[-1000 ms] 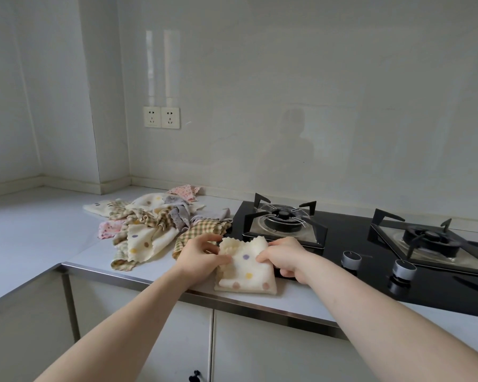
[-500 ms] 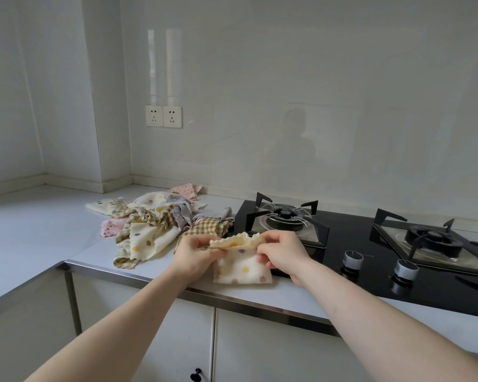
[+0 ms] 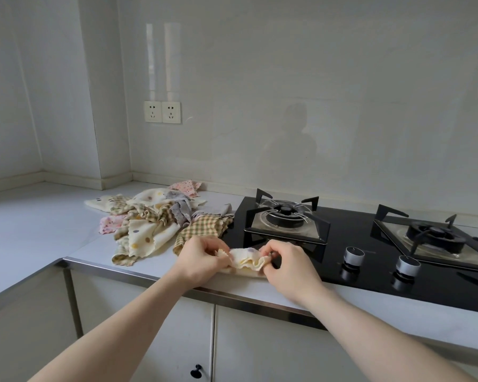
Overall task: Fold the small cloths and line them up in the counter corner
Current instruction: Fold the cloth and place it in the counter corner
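A small cream cloth with coloured dots (image 3: 244,261) lies bunched near the counter's front edge, beside the hob. My left hand (image 3: 202,257) pinches its left end and my right hand (image 3: 287,264) pinches its right end, both with curled fingers. The cloth's far edge is pulled over toward me, so most of it is hidden between the hands. Behind and to the left, a loose heap of several small cloths (image 3: 155,219) lies unfolded on the white counter (image 3: 39,224): checked, dotted cream, pink and grey ones.
A black glass gas hob (image 3: 351,257) with two burners and two knobs (image 3: 354,256) takes up the counter right of my hands. The counter corner (image 3: 44,177) is at the far left under the wall. A double socket (image 3: 162,112) is on the wall.
Both hands lifted the far edge of the dotted cloth and drew it toward me, so the flat cloth is now bunched low between them. The heap has not moved.
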